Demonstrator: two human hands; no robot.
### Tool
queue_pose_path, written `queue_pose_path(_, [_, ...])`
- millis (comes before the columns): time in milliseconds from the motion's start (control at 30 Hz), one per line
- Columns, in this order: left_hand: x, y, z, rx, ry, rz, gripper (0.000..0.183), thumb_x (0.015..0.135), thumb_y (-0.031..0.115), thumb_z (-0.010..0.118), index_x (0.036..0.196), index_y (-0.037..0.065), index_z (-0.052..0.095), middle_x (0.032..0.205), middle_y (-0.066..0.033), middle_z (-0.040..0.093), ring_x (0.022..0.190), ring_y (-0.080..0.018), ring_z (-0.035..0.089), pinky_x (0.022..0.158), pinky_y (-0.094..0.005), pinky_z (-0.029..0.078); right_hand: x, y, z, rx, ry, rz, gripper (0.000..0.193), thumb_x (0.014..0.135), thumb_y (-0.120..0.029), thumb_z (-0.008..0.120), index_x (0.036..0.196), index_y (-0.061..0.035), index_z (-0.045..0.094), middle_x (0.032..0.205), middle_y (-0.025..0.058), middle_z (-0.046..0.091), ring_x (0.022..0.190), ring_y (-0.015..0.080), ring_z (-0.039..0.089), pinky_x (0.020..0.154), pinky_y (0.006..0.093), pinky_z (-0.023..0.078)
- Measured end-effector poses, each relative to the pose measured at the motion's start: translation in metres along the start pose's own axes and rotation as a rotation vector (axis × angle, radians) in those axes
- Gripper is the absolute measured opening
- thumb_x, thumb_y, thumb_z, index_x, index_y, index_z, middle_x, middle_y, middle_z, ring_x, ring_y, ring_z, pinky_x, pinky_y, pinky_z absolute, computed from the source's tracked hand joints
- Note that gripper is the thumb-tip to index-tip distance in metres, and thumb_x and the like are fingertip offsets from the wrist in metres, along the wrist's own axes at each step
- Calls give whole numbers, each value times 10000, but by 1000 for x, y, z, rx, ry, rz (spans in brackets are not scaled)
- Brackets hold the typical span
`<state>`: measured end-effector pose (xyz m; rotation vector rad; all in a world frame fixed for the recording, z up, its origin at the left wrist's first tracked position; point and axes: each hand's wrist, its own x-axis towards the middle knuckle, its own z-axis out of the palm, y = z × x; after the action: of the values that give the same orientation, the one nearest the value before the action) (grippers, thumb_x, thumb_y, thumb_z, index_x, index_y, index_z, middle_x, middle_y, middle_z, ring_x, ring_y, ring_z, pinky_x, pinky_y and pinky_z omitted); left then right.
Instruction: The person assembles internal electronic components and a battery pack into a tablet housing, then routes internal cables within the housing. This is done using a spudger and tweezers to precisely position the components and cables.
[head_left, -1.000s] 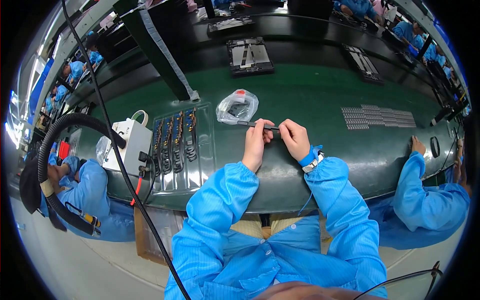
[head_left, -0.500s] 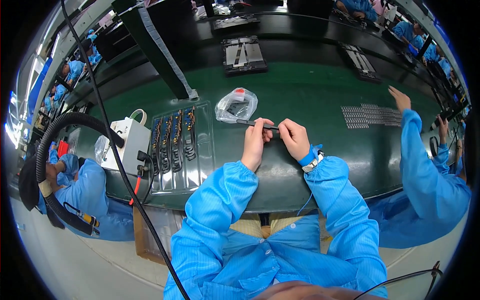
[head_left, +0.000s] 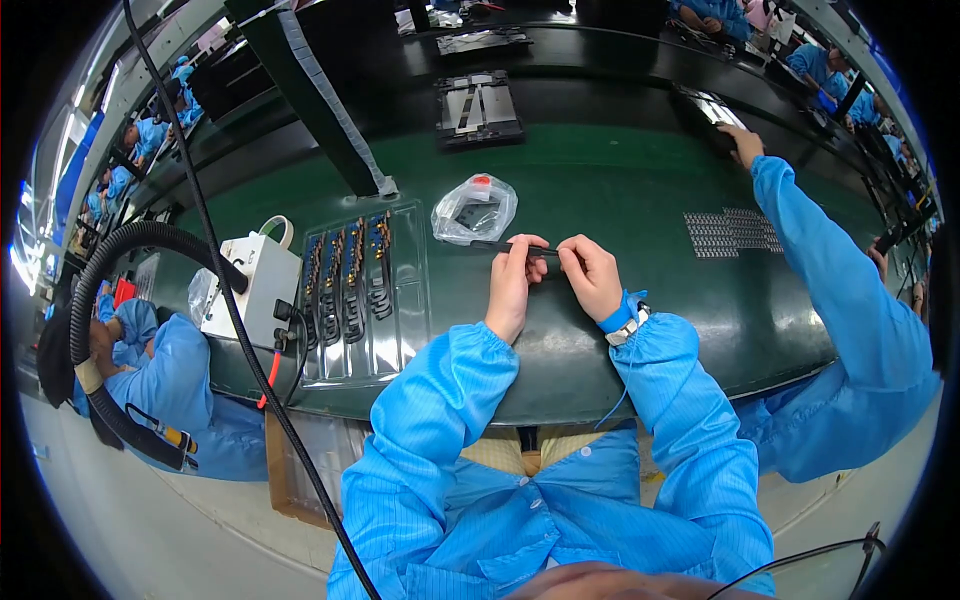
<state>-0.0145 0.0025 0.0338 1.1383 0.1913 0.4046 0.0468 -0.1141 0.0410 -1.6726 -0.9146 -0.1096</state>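
A slim, dark, flat strip (head_left: 487, 247) lies crosswise between my hands, just above the green bench; its exact kind is unclear. My left hand (head_left: 512, 285) has its fingers closed round the middle of it, with the left end sticking out toward a clear plastic bag. My right hand (head_left: 594, 284), a blue strap at its wrist, pinches at the strip's right end, which the fingers partly hide. Just beyond, the clear bag (head_left: 478, 232) with a red spot stands open, dark pieces inside. Left of it, a clear tray (head_left: 408, 345) bears rows of small dark cable-like parts.
A white box (head_left: 250, 290) with a black hose stands at the left. Small metal pieces (head_left: 715, 236) lie in rows at the right. A dark framed unit (head_left: 480, 108) sits at the back. On the right, a co-worker's hand (head_left: 742, 145) reaches toward another unit.
The co-worker's hand on the right has moved farther back to the dark unit there. The back-middle unit has shifted slightly left. My strip has tilted slightly; my hands barely moved.
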Motion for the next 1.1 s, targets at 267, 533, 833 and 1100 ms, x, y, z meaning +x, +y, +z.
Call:
queue_pose_path(267, [0, -1, 0, -21, 24, 14, 336, 889, 319, 366, 808, 54, 556, 596, 20, 475, 544, -41, 401, 499, -174, 312, 1, -1, 0, -64, -6, -14, 163, 810, -112, 501, 696, 4, 490, 598, 124, 470, 520, 226, 463, 478, 297, 356])
queue_pose_path(533, [-2, 3, 1, -16, 70, 55, 294, 885, 296, 407, 807, 52, 550, 596, 24, 470, 543, -35, 403, 492, -170, 310, 0, -1, 1, -13, -14, -59, 141, 803, -103, 513, 711, 2, 491, 590, 93, 480, 502, 179, 453, 465, 274, 354])
queue_pose_path(833, [-2, 3, -1, -69, 128, 147, 237, 876, 257, 445, 824, 48, 546, 574, 34, 441, 507, -25, 378, 450, -162, 277, -2, -8, 3, 26, -81, 4, 94, 758, -73, 571, 796, -15, 508, 624, 51, 487, 496, 100, 443, 449, 229, 355])
queue_pose_path(1100, [-2, 4, -3, -113, 110, 103, 212, 869, 229, 442, 821, 53, 551, 548, 42, 408, 496, -24, 354, 440, -171, 247, -3, -5, 3, -36, -99, -125, 69, 763, -61, 551, 737, -11, 511, 630, 99, 483, 529, 204, 467, 472, 283, 361])
